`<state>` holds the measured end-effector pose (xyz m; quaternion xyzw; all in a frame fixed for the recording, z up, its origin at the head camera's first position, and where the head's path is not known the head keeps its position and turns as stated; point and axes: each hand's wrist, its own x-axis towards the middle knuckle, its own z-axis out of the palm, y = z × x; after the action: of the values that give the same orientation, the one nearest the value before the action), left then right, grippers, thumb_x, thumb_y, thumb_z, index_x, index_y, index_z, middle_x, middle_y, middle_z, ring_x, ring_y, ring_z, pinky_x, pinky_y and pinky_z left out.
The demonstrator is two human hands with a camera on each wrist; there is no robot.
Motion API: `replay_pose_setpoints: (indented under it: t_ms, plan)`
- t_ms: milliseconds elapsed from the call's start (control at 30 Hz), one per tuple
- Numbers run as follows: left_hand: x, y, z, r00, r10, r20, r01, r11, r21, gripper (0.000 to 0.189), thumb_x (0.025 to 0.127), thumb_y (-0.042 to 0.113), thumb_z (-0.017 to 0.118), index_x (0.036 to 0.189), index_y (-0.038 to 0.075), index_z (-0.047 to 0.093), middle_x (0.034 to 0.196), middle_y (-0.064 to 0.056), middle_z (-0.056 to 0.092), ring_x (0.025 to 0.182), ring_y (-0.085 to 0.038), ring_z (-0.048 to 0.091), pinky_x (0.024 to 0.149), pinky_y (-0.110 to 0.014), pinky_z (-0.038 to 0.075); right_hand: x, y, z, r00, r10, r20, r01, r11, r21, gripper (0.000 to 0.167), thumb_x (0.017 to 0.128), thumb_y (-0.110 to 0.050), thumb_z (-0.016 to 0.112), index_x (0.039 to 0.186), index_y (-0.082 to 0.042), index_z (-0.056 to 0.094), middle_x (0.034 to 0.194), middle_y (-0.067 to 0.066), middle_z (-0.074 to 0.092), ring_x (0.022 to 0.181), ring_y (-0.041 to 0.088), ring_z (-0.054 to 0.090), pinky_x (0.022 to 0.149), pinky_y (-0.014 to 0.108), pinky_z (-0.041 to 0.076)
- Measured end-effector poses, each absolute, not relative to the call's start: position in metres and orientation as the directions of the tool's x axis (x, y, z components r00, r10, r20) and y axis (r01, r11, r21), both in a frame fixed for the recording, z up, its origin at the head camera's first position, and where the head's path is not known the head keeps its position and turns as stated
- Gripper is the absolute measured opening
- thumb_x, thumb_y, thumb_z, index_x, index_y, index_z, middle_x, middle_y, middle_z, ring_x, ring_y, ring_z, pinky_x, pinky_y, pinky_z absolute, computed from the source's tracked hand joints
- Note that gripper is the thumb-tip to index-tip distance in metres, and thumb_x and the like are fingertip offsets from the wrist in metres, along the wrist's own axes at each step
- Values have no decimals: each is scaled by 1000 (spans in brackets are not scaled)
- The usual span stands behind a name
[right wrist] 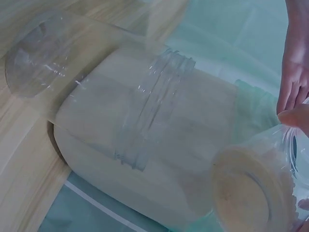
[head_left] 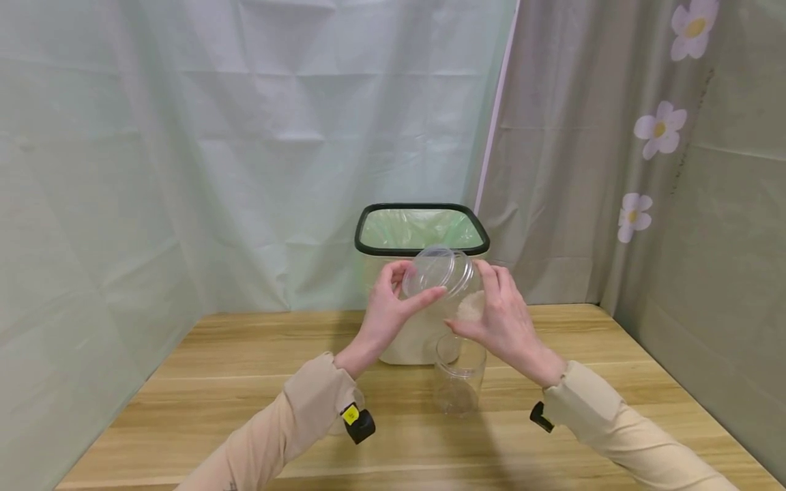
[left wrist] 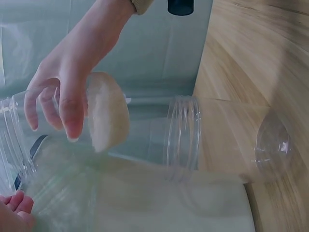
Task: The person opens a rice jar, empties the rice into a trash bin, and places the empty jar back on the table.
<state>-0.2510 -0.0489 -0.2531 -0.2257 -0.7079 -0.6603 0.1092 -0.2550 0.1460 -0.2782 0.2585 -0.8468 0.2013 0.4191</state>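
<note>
In the head view my left hand [head_left: 388,303] pinches a clear round lid [head_left: 431,267] by its edge, thumb at the near side. The lid is tilted and overlaps the mouth of a clear jar [head_left: 464,278]. My right hand [head_left: 507,319] grips that jar round its side, raised above the table. Off-white contents [left wrist: 110,112] lie in its lower end, their exact kind unclear. Beneath it a second clear jar [head_left: 459,382] stands upright on the table. Its threaded neck [right wrist: 154,108] shows uncovered in the right wrist view.
Behind the hands stands a pale bin [head_left: 408,344] with a black rim [head_left: 361,239] and a green liner [head_left: 393,228]. Another clear round piece [head_left: 336,427] lies on the wooden table [head_left: 245,382], partly hidden by the left sleeve. Curtains [head_left: 307,136] hang at the back and sides.
</note>
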Motion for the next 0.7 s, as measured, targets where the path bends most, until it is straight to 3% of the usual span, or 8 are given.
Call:
replay_pose_setpoints:
  t_ms: [167, 433, 700]
  plan:
    - [-234, -52, -241, -871, 187, 453, 468, 40, 883, 62, 76, 14, 72, 122, -8, 38, 122, -19, 42, 117, -26, 37, 99, -30, 24, -255, 150, -279, -519, -264, 813, -605, 785, -132, 94, 51, -33, 85, 126, -2, 38, 102, 17, 45, 87, 28, 45, 68, 39, 43]
    - [-242, -65, -252, -878, 182, 443, 460, 65, 886, 62, 75, 14, 74, 123, -6, 39, 122, -16, 43, 113, -24, 38, 98, -28, 26, -254, 159, -281, -529, -242, 813, -593, 791, -151, 93, 52, -35, 84, 125, -1, 39, 103, 17, 45, 87, 28, 45, 68, 40, 43]
    - [-264, -79, -277, -881, 180, 437, 461, 118, 880, 67, 70, 30, 78, 121, 3, 43, 117, -7, 47, 113, -15, 40, 96, -24, 27, -250, 165, -286, -539, -230, 810, -590, 789, -168, 93, 51, -35, 84, 125, -1, 39, 101, 18, 46, 84, 28, 46, 62, 38, 43]
